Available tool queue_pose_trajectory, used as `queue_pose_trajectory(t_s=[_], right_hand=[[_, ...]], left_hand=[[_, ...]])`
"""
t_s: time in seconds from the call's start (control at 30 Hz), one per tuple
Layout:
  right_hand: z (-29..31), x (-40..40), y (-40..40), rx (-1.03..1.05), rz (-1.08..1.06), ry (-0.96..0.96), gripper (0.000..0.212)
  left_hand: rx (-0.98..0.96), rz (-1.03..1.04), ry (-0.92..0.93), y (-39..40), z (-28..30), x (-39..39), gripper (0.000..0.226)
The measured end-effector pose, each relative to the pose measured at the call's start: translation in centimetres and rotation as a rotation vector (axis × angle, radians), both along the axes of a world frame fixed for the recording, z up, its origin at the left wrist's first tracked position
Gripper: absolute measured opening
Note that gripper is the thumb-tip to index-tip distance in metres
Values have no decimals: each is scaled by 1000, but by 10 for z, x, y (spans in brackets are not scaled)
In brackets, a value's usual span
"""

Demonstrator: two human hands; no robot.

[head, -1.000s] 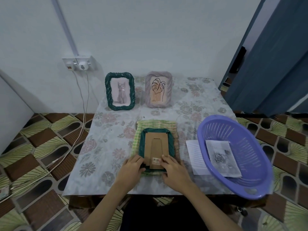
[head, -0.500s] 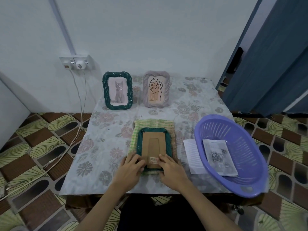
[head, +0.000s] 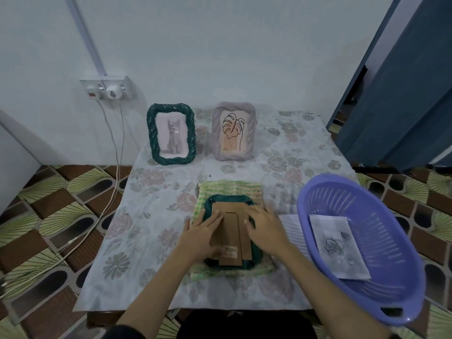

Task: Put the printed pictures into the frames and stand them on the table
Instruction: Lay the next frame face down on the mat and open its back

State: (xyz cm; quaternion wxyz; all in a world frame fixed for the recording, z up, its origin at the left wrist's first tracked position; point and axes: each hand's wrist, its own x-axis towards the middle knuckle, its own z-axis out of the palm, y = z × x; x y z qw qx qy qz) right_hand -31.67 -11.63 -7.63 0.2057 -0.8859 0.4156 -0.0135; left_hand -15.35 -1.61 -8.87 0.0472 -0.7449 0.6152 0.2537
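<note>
A green woven frame lies face down on a green checked cloth, its brown cardboard back with a stand strip facing up. My left hand presses flat on the left side of that back. My right hand rests with straight fingers on its right edge. At the back stand a green frame with a cat picture and a lilac frame with a leaf drawing. A printed rose picture lies in the purple basket.
The purple basket overhangs the table's right front corner. A white sheet lies between the cloth and the basket. The floral tablecloth covers the table. Cables hang from a wall socket to the floor at left. A blue door stands at right.
Both hands slid from the bottom edge of the cardboard back up along its sides, left hand now over the left half, right hand on the right edge. The camera view shifted slightly.
</note>
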Motion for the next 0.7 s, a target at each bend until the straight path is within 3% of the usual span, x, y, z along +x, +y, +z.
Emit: queue_pose_trajectory(t_s=[0.17,0.27,0.37,0.47,0.57,0.7], right_hand=[[-12,8,-24,-74,75,247,55],[-12,7,-21,-244,92,299,64],[-19,-1,-22,-404,81,322,49],[-14,-4,-22,-379,52,336,51],[-5,9,-17,-315,39,230,54],[-4,35,-8,-159,184,140,48]], left_hand=[[-2,24,-3,1,-8,3,89],[-6,31,-8,1,-9,4,89],[-2,36,-4,1,-7,3,88],[-1,45,-14,2,-6,1,88],[16,101,-56,4,-7,-1,95],[52,129,-127,6,-7,-3,97]])
